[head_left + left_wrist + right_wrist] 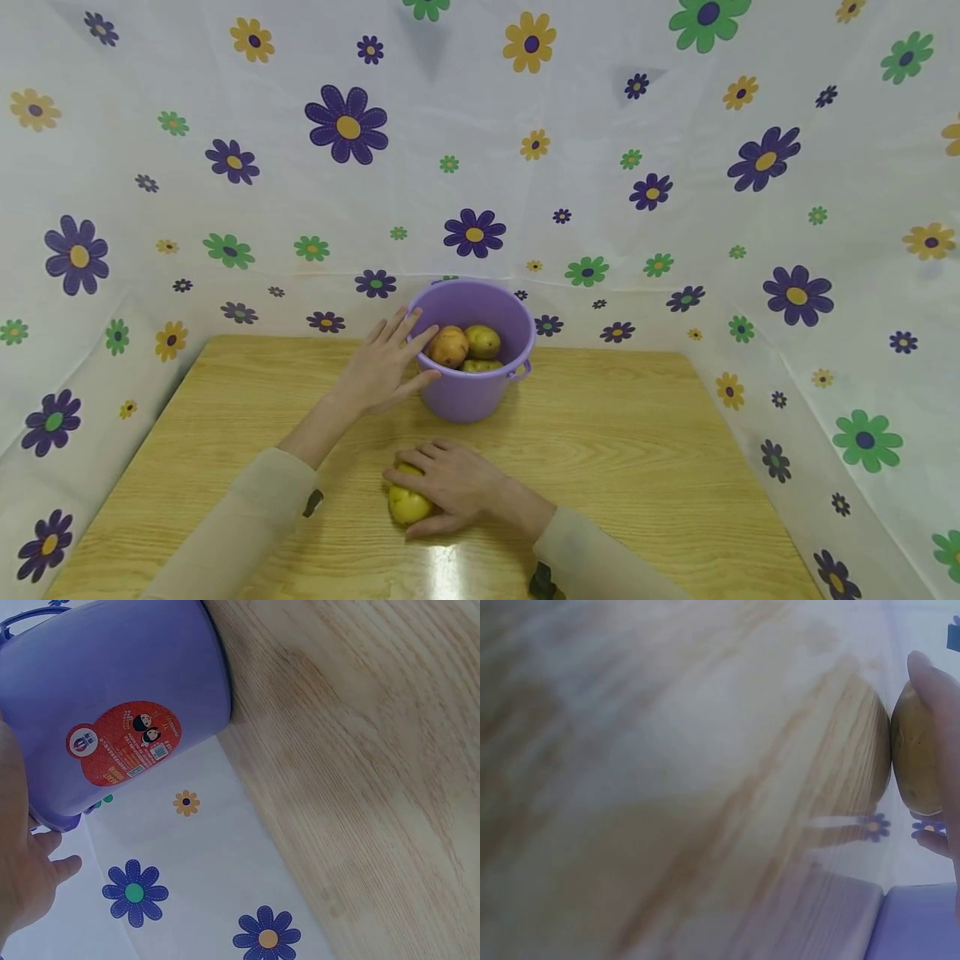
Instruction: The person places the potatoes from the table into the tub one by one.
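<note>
- At lower centre of the head view, the right hand (457, 486) curls over a yellow potato (406, 502) on the table (637, 450); lift it with a firm, full grip.
- The left hand (386, 365), fingers straight, steadies the purple bucket (472, 392); best keep it braced.

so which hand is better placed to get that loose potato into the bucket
Right, probably. The right hand already curls round the loose potato on the table, in front of the bucket. The left hand rests against the bucket's side, fingers straight, holding nothing.
</note>
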{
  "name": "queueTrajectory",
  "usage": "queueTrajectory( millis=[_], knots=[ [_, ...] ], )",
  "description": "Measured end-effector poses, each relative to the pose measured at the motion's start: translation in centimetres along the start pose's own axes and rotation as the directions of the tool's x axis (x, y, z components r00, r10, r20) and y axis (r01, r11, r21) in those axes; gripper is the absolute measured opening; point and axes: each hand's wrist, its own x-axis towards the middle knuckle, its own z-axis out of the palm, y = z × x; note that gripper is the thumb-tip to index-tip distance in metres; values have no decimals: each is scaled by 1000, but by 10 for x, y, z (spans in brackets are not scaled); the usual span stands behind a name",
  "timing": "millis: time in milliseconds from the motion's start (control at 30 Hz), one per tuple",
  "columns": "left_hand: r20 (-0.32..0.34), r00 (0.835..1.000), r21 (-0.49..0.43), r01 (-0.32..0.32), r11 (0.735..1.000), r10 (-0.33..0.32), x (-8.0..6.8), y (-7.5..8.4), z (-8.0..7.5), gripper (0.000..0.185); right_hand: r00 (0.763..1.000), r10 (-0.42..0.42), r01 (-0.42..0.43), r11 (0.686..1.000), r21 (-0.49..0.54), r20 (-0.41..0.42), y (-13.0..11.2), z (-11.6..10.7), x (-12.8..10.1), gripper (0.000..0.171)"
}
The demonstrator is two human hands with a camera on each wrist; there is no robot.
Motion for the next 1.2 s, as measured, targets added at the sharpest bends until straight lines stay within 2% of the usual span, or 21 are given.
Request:
queueTrajectory(
  millis=[500,1200],
  knots=[
    [7,1000,-4,2,1000,-2,0,0,0,76,999,-1,2,1000,-32,47,0,-4,0,80],
    [11,1000,-4,8,1000,-7,0,1,-2,76,999,-33,36,996,-86,43,5,-10,-17,71]
  ],
)
